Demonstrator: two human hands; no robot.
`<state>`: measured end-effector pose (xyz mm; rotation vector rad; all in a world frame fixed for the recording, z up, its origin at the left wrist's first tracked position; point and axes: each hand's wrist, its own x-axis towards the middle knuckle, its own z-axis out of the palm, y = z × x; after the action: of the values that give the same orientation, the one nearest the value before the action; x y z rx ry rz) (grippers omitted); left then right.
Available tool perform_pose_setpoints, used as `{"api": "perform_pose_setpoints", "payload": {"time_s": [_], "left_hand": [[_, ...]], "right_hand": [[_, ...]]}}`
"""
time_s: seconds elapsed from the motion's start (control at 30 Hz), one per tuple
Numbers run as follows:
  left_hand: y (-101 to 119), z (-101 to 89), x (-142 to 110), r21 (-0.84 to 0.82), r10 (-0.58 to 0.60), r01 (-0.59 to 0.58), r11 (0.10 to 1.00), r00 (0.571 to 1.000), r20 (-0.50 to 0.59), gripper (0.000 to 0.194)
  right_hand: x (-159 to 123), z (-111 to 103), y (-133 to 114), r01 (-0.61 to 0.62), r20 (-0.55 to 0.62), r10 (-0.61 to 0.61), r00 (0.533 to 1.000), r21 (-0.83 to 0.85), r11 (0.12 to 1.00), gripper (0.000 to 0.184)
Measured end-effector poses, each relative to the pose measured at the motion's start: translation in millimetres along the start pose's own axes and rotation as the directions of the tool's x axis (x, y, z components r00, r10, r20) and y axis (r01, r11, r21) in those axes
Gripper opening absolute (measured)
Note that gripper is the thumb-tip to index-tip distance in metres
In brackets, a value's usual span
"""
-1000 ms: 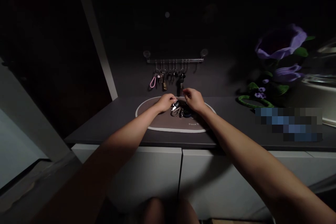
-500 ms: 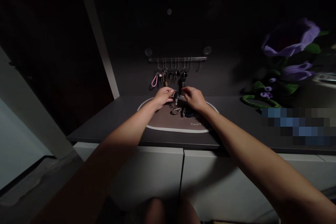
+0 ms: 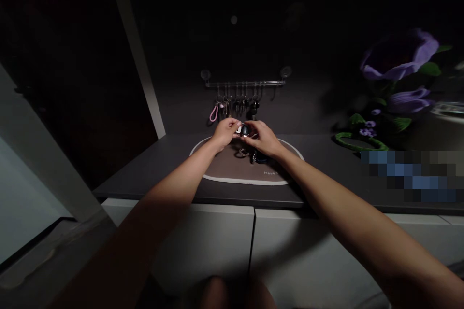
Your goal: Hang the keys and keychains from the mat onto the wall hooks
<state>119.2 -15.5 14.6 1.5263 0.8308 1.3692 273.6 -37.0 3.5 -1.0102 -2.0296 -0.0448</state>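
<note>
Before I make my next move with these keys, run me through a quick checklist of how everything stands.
1. Left hand has hold at the black-headed key: ok, fingers pinched at its side.
2. Right hand gripping it too: cannot tell; its fingertips are at the black head, but any hold is unclear.
3. Rail supported at both ends: ok, a round mount shows at each.
4. Pink loop hanging below the rail: ok.
5. Dark item on the mat fully visible: not ok, the right hand hides part.
</note>
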Motion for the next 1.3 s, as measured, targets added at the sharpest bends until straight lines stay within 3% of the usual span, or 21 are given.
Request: {"api": "perform_pose_setpoints", "payload": {"time_s": [0.47, 0.57, 0.67, 0.77, 0.97, 1.3], "left_hand": [[8, -1.7, -1, -0.081, -0.068, 0.069, 0.994, 0.998, 0.016, 0.010], [7, -2.5, -1, -0.127, -0.114, 0.115, 0.985, 0.993, 0.011, 0.008], [5, -3.6, -1, -0.188, -0.152, 0.151, 0.970, 0.988, 0.008, 0.006], [4, -4.4, 0, -0.232, -0.192, 0.194, 0.953, 0.981, 0.030, 0.008], [2, -5.0, 0, -0.278, -0.239, 0.252, 0.927, 0.968, 0.082, 0.008], [7, -7.2, -1, -0.231, -0.289, 0.296, 0.927, 0.955, 0.066, 0.005]], "right_hand": [[-1, -3, -4, -0.121, -0.001, 0.122, 0.993, 0.048, 0.991, 0.039], [0, -5, -6, -0.061, -0.036, 0.063, 0.997, 0.057, 0.997, 0.031], [0, -7, -8, 0.072, -0.075, -0.071, 0.995, 0.016, 0.997, 0.024], [-1, -8, -10, 0.159, -0.044, -0.159, 0.986, 0.008, 0.987, 0.021], [-1, -9, -11, 0.189, 0.028, -0.189, 0.982, -0.003, 0.982, 0.021], [1, -12, -3, 0.175, 0.010, -0.176, 0.984, 0.033, 0.984, 0.014]]}}
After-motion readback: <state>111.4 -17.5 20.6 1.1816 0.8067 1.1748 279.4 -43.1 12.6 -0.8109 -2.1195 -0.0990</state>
